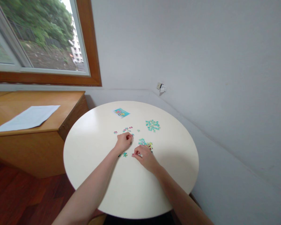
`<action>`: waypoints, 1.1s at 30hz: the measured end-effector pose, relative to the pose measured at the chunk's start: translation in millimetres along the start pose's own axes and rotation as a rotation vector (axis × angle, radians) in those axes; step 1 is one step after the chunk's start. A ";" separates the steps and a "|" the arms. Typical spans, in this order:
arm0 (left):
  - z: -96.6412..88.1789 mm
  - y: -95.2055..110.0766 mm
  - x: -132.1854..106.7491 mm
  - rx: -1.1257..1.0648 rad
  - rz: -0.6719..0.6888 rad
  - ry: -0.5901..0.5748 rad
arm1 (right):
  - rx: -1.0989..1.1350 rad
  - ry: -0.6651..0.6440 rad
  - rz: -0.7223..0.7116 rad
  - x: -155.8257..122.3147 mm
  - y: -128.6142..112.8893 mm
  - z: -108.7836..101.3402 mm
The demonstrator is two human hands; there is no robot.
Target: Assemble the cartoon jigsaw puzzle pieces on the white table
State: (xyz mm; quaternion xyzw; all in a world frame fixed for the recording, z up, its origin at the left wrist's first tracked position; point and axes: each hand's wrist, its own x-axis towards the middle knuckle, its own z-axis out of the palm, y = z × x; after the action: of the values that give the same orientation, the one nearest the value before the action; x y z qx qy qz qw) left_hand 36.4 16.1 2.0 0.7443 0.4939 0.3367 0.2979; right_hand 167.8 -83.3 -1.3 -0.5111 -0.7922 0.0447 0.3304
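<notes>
On the round white table (89, 162), my left hand (124, 141) is closed in a pinch, thumb and forefinger meeting. Whatever lies between those fingertips is too small to make out, though a teal jigsaw piece (132, 134) shows beside them. Lower and to the right, my right hand (144, 155) pinches a small jigsaw piece (133, 155) just above the tabletop. Just behind its knuckles lies a cluster of teal pieces (142, 141) with yellow pieces (150, 145) against it, partly covered by the hand. A green-blue piece (125, 154) rests between my forearms.
Farther back are a heap of teal pieces (152, 125), scattered pink pieces (127, 128) and a colourful picture card (121, 112). A wooden desk (70, 115) with paper sheets (30, 117) stands at left, under a window. A wall socket with a plug (162, 87) is behind the table.
</notes>
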 end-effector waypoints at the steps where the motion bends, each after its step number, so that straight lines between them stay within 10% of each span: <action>1: -1.0 1.0 -0.5 0.004 0.002 -0.002 | 0.000 0.046 0.019 0.6 1.0 -1.8; 11: -7.5 12.9 12.6 0.364 0.119 0.071 | 0.118 0.476 0.343 1.4 29.5 -16.2; 21: -6.6 -2.5 95.9 0.620 -0.048 -0.130 | 0.188 0.544 0.485 2.5 40.1 -15.3; 33: 2.6 -9.4 102.1 0.563 -0.122 -0.203 | 0.230 0.524 0.508 4.6 40.4 -16.3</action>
State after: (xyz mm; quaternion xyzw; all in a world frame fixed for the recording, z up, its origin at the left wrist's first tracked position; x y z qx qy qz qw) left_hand 62.6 114.6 14.2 0.7964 0.5792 0.0922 0.1474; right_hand 207.4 -64.7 -3.0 -0.6448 -0.5190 0.0815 0.5552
